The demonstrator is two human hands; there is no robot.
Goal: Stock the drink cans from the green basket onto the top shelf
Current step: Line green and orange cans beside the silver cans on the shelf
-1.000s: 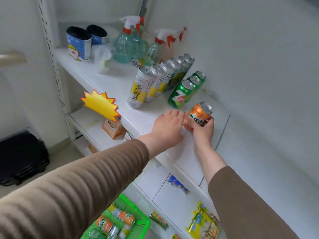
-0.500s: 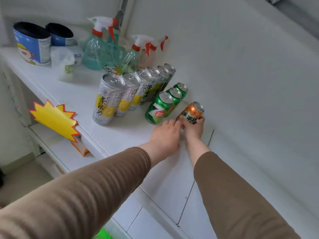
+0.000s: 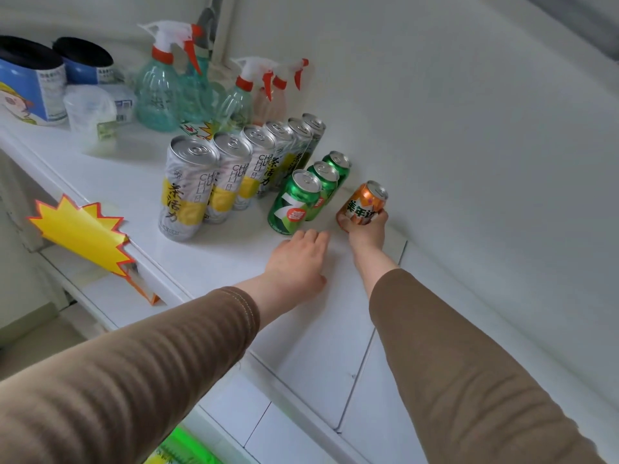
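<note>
My right hand (image 3: pixel 366 229) grips an orange drink can (image 3: pixel 363 204) from below and holds it tilted near the back wall of the white top shelf (image 3: pixel 214 259). Just left of it stand three green cans (image 3: pixel 294 204) in a row running back. Further left is a row of several tall silver-and-yellow cans (image 3: pixel 187 189). My left hand (image 3: pixel 298 262) rests flat on the shelf with fingers straight, just in front of the green cans. A sliver of the green basket (image 3: pixel 181 447) shows at the bottom edge.
Spray bottles (image 3: pixel 160 92) stand at the back of the shelf, with two blue tubs (image 3: pixel 30 85) and a clear plastic cup (image 3: pixel 88 115) at the left. A yellow starburst tag (image 3: pixel 80 236) hangs off the shelf's front edge. The white wall is close on the right.
My right hand has carried the orange can back toward the wall, to the right of the green cans. My left hand has drawn slightly away from it. The view has shifted closer.
</note>
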